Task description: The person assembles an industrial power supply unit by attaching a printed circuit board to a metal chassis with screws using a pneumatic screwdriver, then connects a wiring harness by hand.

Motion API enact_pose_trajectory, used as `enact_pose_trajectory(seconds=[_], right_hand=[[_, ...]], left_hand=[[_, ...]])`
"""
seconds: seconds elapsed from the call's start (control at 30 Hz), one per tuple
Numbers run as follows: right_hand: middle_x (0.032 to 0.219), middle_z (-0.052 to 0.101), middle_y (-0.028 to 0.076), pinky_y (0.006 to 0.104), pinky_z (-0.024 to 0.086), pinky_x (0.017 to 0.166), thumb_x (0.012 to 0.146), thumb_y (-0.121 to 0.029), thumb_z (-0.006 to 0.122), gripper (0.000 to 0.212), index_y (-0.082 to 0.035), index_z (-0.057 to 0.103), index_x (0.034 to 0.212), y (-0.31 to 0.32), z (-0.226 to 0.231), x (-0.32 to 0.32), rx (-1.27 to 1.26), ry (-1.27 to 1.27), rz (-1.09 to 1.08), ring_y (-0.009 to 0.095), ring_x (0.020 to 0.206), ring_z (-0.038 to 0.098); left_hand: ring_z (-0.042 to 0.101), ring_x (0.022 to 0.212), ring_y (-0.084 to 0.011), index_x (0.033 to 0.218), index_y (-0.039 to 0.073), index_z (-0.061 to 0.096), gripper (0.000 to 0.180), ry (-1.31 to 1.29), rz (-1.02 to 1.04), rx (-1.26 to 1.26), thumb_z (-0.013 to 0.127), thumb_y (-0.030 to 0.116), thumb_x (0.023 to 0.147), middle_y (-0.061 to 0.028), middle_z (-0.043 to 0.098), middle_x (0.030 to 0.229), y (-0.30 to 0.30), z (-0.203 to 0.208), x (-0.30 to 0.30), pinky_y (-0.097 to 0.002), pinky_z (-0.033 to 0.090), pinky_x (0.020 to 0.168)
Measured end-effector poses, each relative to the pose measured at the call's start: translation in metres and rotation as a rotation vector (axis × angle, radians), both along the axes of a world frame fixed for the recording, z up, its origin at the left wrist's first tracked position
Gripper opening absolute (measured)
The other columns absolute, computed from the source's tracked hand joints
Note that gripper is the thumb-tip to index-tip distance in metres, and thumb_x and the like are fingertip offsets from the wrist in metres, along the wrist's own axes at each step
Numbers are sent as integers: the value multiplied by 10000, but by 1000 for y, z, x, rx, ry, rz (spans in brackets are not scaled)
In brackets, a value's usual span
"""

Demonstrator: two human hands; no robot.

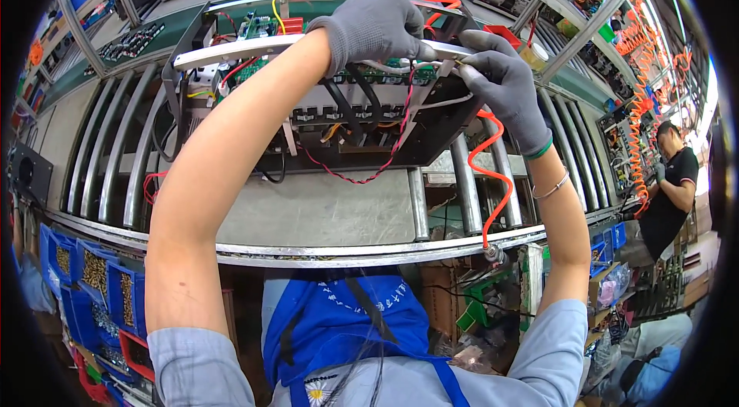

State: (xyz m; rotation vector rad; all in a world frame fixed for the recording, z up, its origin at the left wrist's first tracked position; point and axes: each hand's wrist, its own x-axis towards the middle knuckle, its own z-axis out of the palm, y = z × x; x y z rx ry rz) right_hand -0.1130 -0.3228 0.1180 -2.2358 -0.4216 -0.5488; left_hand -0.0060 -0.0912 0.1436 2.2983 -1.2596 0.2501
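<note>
Both my hands wear grey knit gloves. With fingers curled, my left hand (379,28) holds a long silvery metal bar (231,53) that lies across the top of an open electronic unit. My right hand (504,88) is closed in a pinch at the bar's right end; a tiny brassy bit shows at its fingertips, too small to name. Inside the black-framed unit (431,141) are green circuit boards (258,28), black cables (339,103) and a twisted red-and-black wire (369,178). My left forearm hides part of the unit.
The unit rests on a roller conveyor (127,153) with a metal plate (323,211). A coiled orange air hose (504,176) hangs near my right arm. Blue bins of screws (96,272) stand at lower left. Another person (670,184) works at far right.
</note>
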Motion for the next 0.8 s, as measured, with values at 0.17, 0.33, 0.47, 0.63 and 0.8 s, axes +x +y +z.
enact_pose_trajectory(seconds=[0.17, 0.33, 0.47, 0.63, 0.8], right_hand=[[1236, 606, 128, 287, 488, 925, 818, -83, 714, 191, 40, 708, 964, 1, -3, 2, -35, -108, 2, 188, 1055, 633], [1200, 617, 131, 294, 495, 901, 821, -118, 733, 207, 39, 711, 954, 7, -1, -1, -110, -111, -41, 184, 1031, 638], [1180, 619, 129, 297, 498, 882, 824, -127, 736, 207, 38, 713, 947, 12, 2, -5, -143, -118, -57, 189, 1011, 640], [1120, 624, 133, 298, 505, 862, 827, -105, 723, 172, 34, 718, 927, 21, 2, -7, -200, -174, -83, 205, 993, 641], [1105, 625, 133, 307, 507, 857, 816, -86, 717, 147, 28, 722, 909, 19, 5, -11, -194, -154, -115, 221, 995, 641]], left_hand=[[584, 605, -236, 871, 50, 733, 527, -22, 7, -2, 772, 557, 733, -123, 622, 655, -2, -1, 0, -375, 468, 621], [605, 626, -244, 860, 54, 735, 499, -34, 42, 28, 768, 536, 738, -128, 637, 672, -2, 0, -3, -376, 483, 633], [621, 667, -255, 886, 56, 735, 498, 6, 23, 29, 762, 531, 742, -124, 657, 716, -3, 3, -4, -383, 496, 672], [659, 825, -277, 1032, 73, 720, 475, -162, -160, -170, 746, 462, 762, -136, 696, 892, -23, -16, 18, -378, 506, 765], [647, 807, -215, 1073, 45, 701, 419, 146, -297, 39, 700, 309, 747, -118, 689, 868, -43, 2, 15, -336, 499, 749]])
